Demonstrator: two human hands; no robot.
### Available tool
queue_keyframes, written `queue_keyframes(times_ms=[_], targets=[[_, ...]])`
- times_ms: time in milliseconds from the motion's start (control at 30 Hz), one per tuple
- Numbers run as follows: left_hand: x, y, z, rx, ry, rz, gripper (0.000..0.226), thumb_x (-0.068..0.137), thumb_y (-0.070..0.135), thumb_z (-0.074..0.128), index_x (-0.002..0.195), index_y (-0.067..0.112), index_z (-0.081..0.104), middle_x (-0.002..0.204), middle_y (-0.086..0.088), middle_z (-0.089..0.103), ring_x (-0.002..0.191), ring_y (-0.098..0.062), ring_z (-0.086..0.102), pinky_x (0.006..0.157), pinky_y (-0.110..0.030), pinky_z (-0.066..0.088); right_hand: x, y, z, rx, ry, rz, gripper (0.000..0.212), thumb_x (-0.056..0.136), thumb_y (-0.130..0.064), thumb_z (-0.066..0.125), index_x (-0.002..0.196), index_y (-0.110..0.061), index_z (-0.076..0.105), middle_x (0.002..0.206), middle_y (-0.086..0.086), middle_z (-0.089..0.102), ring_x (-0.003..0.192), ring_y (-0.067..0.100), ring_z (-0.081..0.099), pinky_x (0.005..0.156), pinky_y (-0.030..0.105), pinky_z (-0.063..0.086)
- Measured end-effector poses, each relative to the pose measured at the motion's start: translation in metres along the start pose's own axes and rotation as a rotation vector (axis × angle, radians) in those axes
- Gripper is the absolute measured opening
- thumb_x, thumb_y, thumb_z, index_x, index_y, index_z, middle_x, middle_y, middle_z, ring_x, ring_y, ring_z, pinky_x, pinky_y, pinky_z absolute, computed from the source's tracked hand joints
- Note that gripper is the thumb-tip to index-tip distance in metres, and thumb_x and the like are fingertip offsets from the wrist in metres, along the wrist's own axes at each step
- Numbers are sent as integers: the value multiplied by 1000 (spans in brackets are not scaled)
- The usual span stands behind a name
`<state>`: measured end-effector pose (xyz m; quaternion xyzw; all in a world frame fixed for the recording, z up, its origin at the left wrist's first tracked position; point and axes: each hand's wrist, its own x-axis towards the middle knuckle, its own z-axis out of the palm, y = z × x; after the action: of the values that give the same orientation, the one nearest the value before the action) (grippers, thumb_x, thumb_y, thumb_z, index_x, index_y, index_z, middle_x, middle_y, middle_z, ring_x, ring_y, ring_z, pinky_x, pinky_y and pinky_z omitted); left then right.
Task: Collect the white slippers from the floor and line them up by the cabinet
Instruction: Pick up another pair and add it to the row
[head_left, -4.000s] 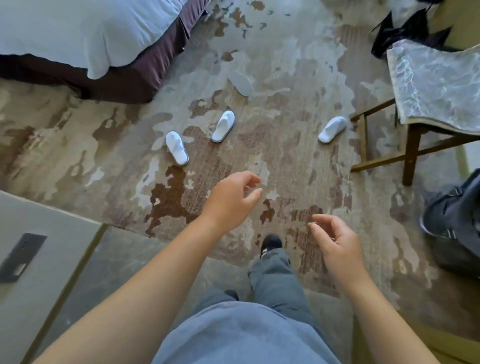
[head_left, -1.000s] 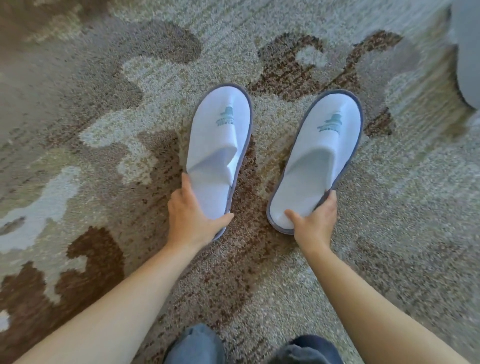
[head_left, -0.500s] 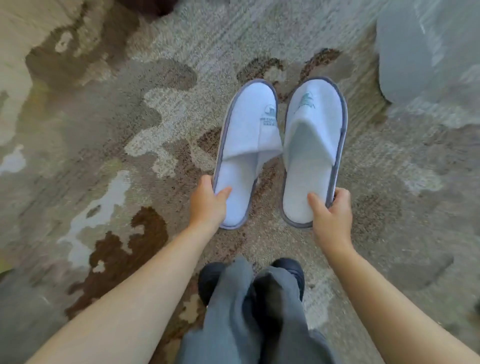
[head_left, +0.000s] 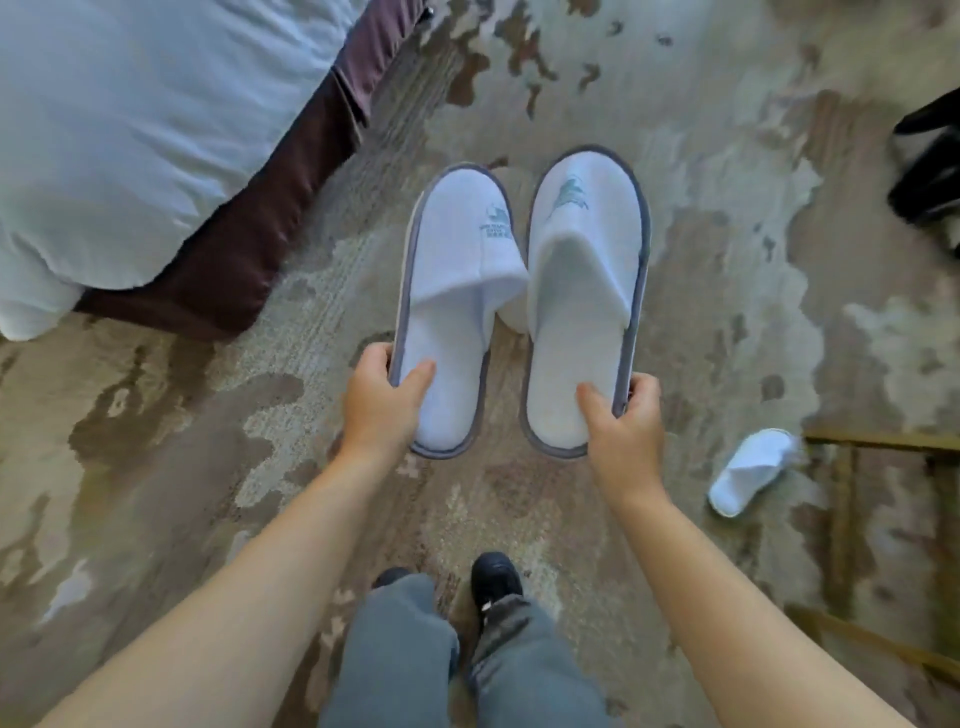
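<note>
Slippers up off the carpet, one in each hand, so picking up looks half done. Left hand pinching the heel of the left slipper, thumb on the inside, fingers curled under the edge. Right hand pinching the heel of the right slipper the same way, thumb on top. Both held flat, toes pointing away, side by side and just touching near the middle. Soft, white, fluffy, with a thin grey edge all round and a small blue-green picture on each toe part. Open at the back, so easy to bend and easy to drop if held loosely. Third slipper lying on the carpet off to the right, near a wooden chair leg, tipped a bit on its side. Something pale peeking out behind the two held ones, too hidden to tell what. Bed up on the left. No cabinet in sight. Next job, most likely: grab that third slipper too, which needs a free hand, so maybe stack the two in one hand first. Then carry all over to the cabinet and set down in a neat row.
</note>
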<state>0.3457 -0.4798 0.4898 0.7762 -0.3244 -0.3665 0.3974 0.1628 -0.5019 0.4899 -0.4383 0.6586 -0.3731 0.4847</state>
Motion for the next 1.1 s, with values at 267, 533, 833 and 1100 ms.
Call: queue_keyframes(times_ms=[267, 533, 833, 1100], targets=[[-27, 90, 38, -36, -397, 175, 11, 85, 17, 55, 77, 15, 48, 71, 3, 51, 66, -16, 50, 55, -31, 39, -50, -46, -65, 111, 514, 7, 17, 83, -9, 57, 83, -20, 44, 75, -11, 52, 63, -5, 55, 45, 1, 39], [-111, 124, 38, 78, -942, 357, 18, 84, 22, 58, 71, 24, 46, 74, 0, 52, 68, -15, 52, 57, -30, 42, -190, -45, -79, 279, 1125, 105, 20, 82, -10, 57, 93, -15, 43, 79, -12, 50, 70, 0, 50, 45, -1, 39], [-309, 86, 29, 290, -1526, 599, 19, 83, 25, 57, 69, 21, 44, 73, 0, 53, 65, -13, 52, 50, -25, 41, -413, -7, -81, 369, 1754, 300, 15, 80, -10, 58, 82, -13, 43, 76, 2, 49, 65, 15, 49, 50, 19, 41], [-526, -26, -52, 412, -1931, 777, 22, 83, 26, 58, 66, 24, 43, 69, 5, 52, 61, -8, 51, 45, -20, 38, -648, 45, -33, 412, 2206, 416, 22, 79, -5, 59, 72, -15, 40, 66, -4, 44, 58, 9, 45, 40, 4, 35]])
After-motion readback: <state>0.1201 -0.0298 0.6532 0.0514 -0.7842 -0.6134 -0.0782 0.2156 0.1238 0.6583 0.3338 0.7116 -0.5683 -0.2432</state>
